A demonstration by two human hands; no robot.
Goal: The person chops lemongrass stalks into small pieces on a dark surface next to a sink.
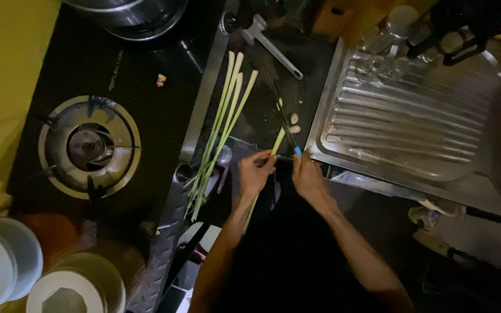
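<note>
Head view: left hand [254,172] pinches a pale green stalk [277,141] on the dark counter [314,64]; right hand [307,175] grips a blue-handled knife [288,130] across it, beside cut pieces [294,123].

The stalk [278,141] under the left hand [254,173] is pale yellow-green, whitish at its cut end. To its left, the bundle of long stalks [221,124] runs from creamy white at the far tips to fresh green nearer me. The cut pieces [294,123] are off-white against the black board [273,93]. The knife [288,130] in the right hand [307,177] has a bright blue spot at its handle and a dark blade. The stove top [117,69] is glossy black with a silvery burner ring [89,146]. The ribbed draining board [401,124] on the right is dull steel grey. At near left, two containers [36,275] are white. The wall [4,87] is mustard yellow.
</note>
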